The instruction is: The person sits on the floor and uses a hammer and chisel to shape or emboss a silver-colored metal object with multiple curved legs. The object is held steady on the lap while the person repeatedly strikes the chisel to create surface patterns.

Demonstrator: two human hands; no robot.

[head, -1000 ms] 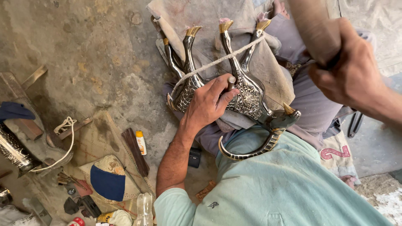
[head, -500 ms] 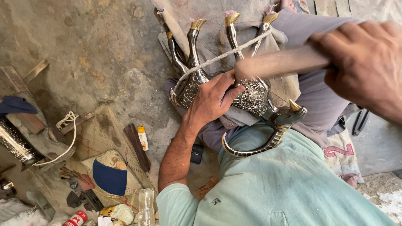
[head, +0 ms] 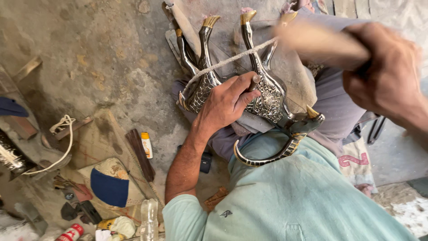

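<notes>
An ornate silver-and-dark metal animal figure (head: 272,96) with gold-tipped legs lies upside down on my lap, tied with a pale rope (head: 223,64). My left hand (head: 223,107) rests on its engraved body and grips a small metal punch (head: 254,81) pressed to the surface. At the upper right, my right hand (head: 383,71) is closed around a thick wooden stick (head: 318,42), blurred by motion, whose free end reaches over the figure's legs. The figure's curved horn (head: 267,158) lies against my pale green shirt.
On the concrete floor to the left lie a white cord (head: 62,129), a dark wooden strip (head: 140,154), a small orange-capped tube (head: 146,145), a patterned cushion with a blue patch (head: 109,185), a clear plastic bottle (head: 149,218) and a red can (head: 69,233).
My right hand swung the wooden stick from upright at the top right down to lie across above the figure. My left hand stayed on the figure with the punch.
</notes>
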